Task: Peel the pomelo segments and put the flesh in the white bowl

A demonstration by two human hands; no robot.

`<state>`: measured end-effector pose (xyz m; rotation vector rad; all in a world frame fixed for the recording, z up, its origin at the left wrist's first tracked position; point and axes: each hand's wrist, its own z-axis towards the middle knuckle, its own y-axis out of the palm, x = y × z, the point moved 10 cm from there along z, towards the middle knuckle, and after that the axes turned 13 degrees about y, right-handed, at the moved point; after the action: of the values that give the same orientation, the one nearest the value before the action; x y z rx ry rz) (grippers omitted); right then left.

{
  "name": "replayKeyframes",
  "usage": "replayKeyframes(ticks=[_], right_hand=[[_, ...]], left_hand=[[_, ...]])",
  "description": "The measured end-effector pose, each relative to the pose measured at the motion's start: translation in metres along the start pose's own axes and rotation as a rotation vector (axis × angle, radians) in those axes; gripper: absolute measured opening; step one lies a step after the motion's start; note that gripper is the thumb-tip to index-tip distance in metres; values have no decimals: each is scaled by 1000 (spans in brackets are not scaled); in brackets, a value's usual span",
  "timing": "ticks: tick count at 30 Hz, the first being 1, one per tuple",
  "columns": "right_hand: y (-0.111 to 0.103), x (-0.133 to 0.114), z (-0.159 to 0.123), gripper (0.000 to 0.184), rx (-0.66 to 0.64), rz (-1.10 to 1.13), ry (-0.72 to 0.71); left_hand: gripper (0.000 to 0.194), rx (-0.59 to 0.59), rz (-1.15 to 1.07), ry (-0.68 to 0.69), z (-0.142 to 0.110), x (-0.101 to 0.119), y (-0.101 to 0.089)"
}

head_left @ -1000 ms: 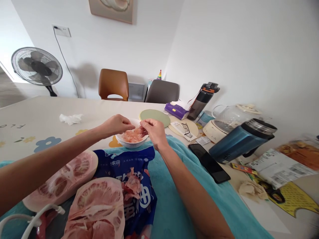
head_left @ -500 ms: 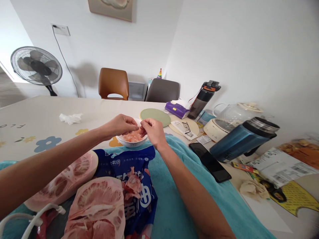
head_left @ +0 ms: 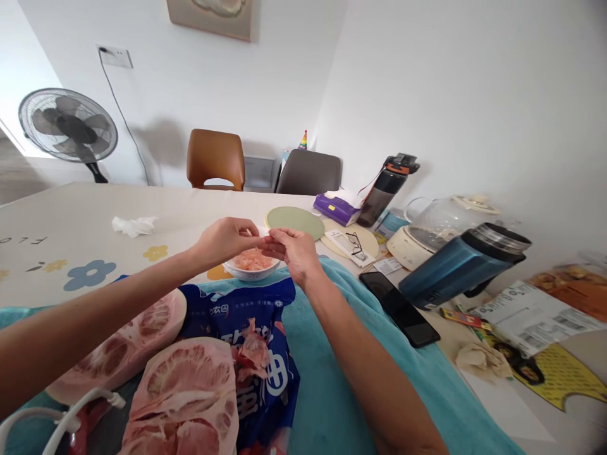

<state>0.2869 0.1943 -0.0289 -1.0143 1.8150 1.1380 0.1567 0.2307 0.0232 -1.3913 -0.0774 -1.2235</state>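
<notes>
The two hands meet above a white bowl (head_left: 251,274), which stands on the table (head_left: 156,205) at the far edge of a teal towel (head_left: 327,373). In the bowl lie loose pieces of pink pulp (head_left: 253,260). The left hand (head_left: 230,239) comes from the left, with its fingers bent and drawn narrow; the right hand (head_left: 294,248) comes from the right, its thumb and fingers also near together. The fingertips of both hands are just beside each other, or touching (I cannot tell if a small piece is pinched between them).

Nearer, on the towel, lies a blue printed bag (head_left: 279,316). On it there is a torn pink scrap (head_left: 253,354), just right of a near fruit half (head_left: 190,385), whose cut face is up. A second fruit half (head_left: 154,319) lies to the left and farther, partly behind the left forearm. At the near left a white curved tube (head_left: 83,407) bends into view.

Beyond the bowl, slightly to the right, is a round green mat (head_left: 296,222). On the right side, a black phone (head_left: 399,308) lies partly on the towel, near a tilted-looking blue flask (head_left: 455,268). At the far left rests a crumpled white tissue (head_left: 134,226).
</notes>
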Motion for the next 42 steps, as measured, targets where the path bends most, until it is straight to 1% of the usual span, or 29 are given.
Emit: replayKeyframes(ticks=[2, 4, 6, 10, 12, 13, 15, 16, 18, 20, 21, 23, 25, 28, 31, 33, 37, 39, 42], right_hand=[[2, 2, 0, 9, -6, 29, 23], [4, 2, -2, 7, -18, 60, 32], [8, 2, -5, 6, -34, 89, 30], [12, 0, -8, 5, -51, 130, 5], [13, -1, -9, 4, -47, 134, -8], [13, -2, -9, 4, -42, 131, -13], [11, -4, -10, 4, -23, 122, -29], [8, -8, -12, 3, -2, 109, -54], [2, -20, -18, 4, 58, 58, -140], [-1, -34, -26, 7, 107, -18, -245], [-1, -40, -31, 9, 115, -58, -288], [2, -49, -38, 12, 106, -127, -348], [5, -56, -45, 13, 98, -196, -405], [12, -67, -59, 16, 93, -289, -498], [23, -74, -75, 16, 38, -383, -550], [35, -74, -86, 13, -30, -486, -536], [60, -60, -109, 8, -175, -815, -456], [74, -44, -119, 14, -289, -1038, -419], [86, -15, -129, 24, -463, -1326, -354]], left_hand=[[30, 0, 68, 43, -1, 14, 2], [29, -6, 74, 44, -1, 22, 7], [27, 3, -21, 9, -1, 24, 13], [24, 50, -347, -77, 0, 18, 22], [24, 50, -431, -100, -1, 13, 23], [24, 40, -436, -105, -1, 10, 22], [24, 3, -377, -99, 0, 3, 17], [24, -22, -311, -91, 1, 0, 14], [27, -91, -107, -89, 3, -9, 7], [34, -193, 124, -96, 6, -19, 4], [36, -242, 223, -97, 7, -23, 3], [32, -305, 355, -96, 10, -28, 4], [24, -317, 401, -98, 13, -32, 4], [20, -304, 397, -110, 15, -35, 4], [30, -264, 384, -130, 11, -37, -2], [32, -205, 279, -149, 6, -37, -7], [19, -63, -155, -202, -7, -31, -14], [19, 1, -325, -214, -14, -25, -18], [29, 76, -575, -183, -24, -14, -23]])
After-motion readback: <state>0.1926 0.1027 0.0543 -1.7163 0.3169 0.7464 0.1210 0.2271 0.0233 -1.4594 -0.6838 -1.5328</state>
